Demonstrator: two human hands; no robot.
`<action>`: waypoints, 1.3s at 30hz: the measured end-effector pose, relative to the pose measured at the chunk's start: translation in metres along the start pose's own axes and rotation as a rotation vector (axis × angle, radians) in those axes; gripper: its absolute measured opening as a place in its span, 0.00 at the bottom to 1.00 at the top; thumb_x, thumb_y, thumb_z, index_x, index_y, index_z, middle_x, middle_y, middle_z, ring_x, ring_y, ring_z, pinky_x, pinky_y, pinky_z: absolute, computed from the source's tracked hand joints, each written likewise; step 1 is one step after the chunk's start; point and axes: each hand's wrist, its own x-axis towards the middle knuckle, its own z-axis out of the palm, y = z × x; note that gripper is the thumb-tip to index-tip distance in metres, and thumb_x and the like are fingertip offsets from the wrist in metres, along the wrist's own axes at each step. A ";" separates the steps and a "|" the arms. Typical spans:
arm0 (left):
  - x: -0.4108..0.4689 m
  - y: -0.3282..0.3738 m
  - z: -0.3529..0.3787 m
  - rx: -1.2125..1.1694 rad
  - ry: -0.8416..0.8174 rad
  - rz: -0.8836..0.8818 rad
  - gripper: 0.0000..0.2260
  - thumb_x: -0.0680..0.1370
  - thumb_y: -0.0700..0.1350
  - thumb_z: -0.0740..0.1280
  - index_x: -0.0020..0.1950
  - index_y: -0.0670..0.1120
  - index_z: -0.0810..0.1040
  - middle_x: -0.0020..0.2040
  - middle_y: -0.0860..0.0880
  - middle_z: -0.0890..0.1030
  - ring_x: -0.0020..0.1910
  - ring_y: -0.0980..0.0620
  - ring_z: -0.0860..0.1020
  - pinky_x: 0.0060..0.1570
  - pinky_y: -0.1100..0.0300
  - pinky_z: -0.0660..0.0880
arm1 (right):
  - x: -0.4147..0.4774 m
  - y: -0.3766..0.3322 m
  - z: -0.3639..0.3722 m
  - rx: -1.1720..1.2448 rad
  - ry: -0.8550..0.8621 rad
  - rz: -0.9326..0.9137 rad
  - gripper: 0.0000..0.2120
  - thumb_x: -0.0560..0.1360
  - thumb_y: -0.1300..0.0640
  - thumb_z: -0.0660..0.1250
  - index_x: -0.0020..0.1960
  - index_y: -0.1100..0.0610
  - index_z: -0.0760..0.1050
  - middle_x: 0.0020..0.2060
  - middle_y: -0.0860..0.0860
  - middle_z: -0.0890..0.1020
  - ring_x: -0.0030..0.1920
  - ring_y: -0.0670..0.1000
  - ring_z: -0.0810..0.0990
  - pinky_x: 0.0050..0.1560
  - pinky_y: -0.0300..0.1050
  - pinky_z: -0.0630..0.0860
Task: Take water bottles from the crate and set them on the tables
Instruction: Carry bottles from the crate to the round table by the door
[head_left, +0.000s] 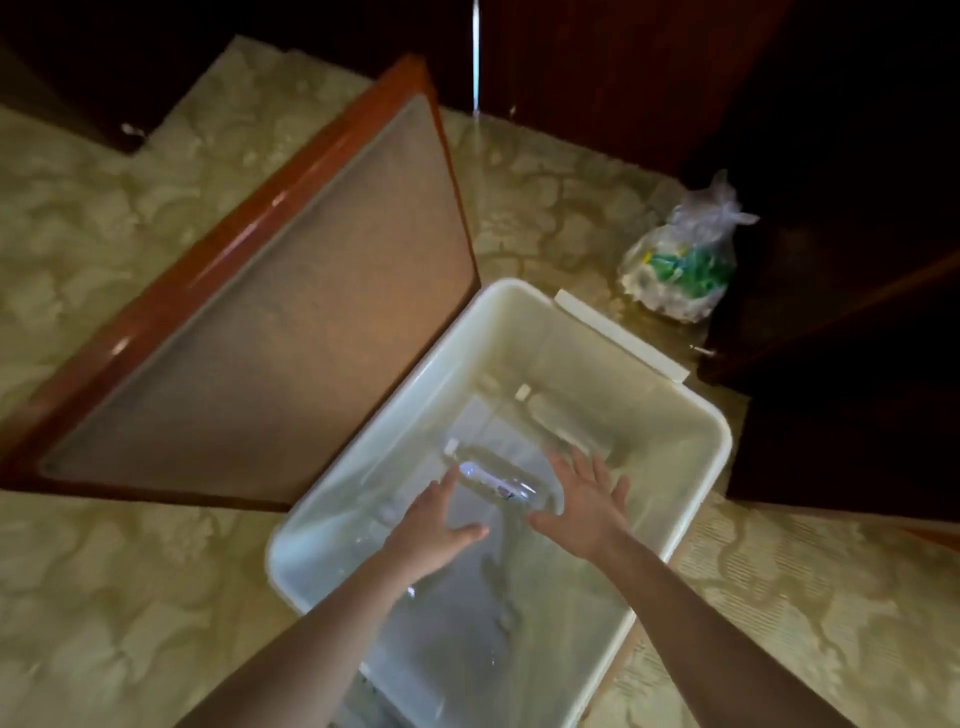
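Note:
A white plastic crate (719, 441) stands on the carpet below me. Clear water bottles lie on its bottom: one (498, 480) in the middle with a white cap at its upper left, another (550, 410) near the far wall, and at least one more, blurred, nearer to me. My left hand (434, 527) is inside the crate, fingers spread, just left of the middle bottle. My right hand (582, 501) is also open, fingers apart, at that bottle's right end. Neither hand holds anything.
A low table (270, 322) with a red-brown wooden frame and a tan top stands left of the crate, its corner touching the crate's rim. A knotted clear plastic bag (685, 265) with green contents sits at the right by dark wooden furniture (841, 208). Patterned beige carpet surrounds everything.

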 end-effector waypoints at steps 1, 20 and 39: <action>0.009 -0.005 0.005 -0.069 0.005 -0.025 0.41 0.76 0.59 0.69 0.80 0.58 0.46 0.80 0.49 0.55 0.78 0.50 0.57 0.74 0.52 0.60 | 0.012 0.001 0.006 0.017 -0.014 0.006 0.44 0.74 0.40 0.67 0.80 0.43 0.44 0.81 0.49 0.44 0.80 0.56 0.38 0.76 0.65 0.39; 0.123 -0.031 0.071 -1.031 0.230 -0.334 0.17 0.81 0.52 0.63 0.70 0.55 0.73 0.58 0.49 0.81 0.54 0.51 0.80 0.52 0.56 0.76 | 0.135 -0.005 0.100 0.065 -0.083 -0.115 0.35 0.64 0.47 0.67 0.71 0.43 0.65 0.58 0.54 0.77 0.59 0.60 0.75 0.48 0.46 0.71; 0.098 -0.011 0.041 -1.121 0.061 -0.243 0.07 0.81 0.50 0.65 0.53 0.49 0.80 0.50 0.47 0.85 0.49 0.50 0.83 0.48 0.58 0.78 | 0.093 -0.010 0.039 0.895 -0.592 0.085 0.25 0.73 0.62 0.74 0.69 0.53 0.73 0.55 0.56 0.85 0.52 0.54 0.85 0.47 0.44 0.81</action>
